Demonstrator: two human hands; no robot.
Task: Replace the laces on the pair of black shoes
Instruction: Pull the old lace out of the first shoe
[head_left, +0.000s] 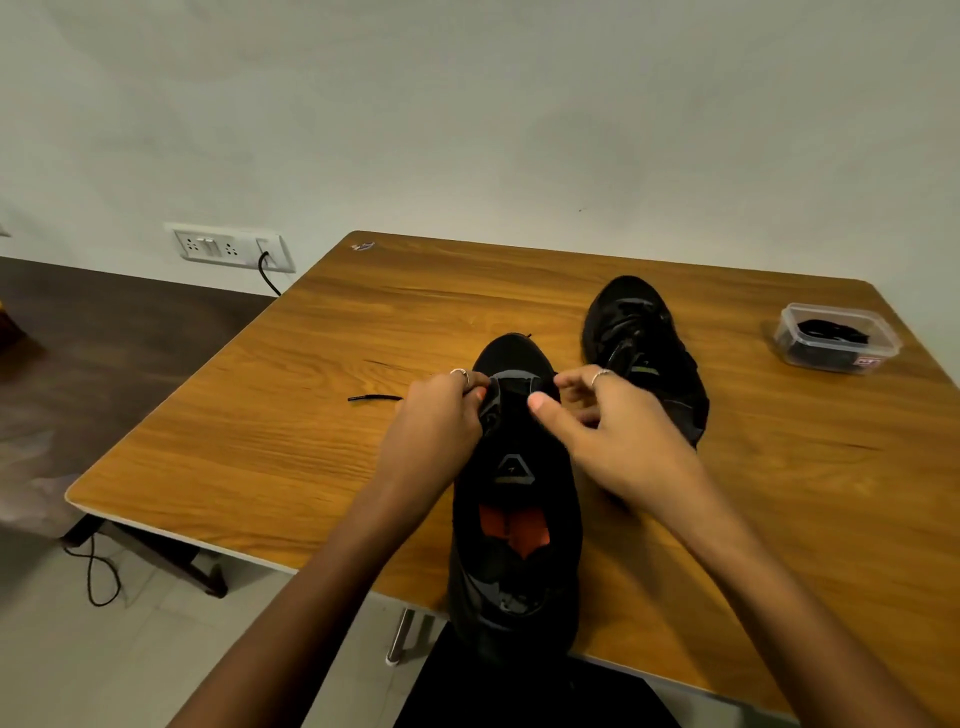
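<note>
The near shoe (514, 519) lies heel-first on the worktop (311, 415). Left hand (441, 415) and right hand (608, 421) each pinch its lace (374, 398) at the lowest eyelets. Step: threading. Next: cross the ends upward evenly.

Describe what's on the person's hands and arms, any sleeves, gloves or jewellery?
Both forearms are bare, with no sleeves, gloves or watch in view. The left hand wears a silver ring on one finger, and the right hand wears a similar silver ring. No other markings show.

Dim warm light; soft focus; bowed edges
</note>
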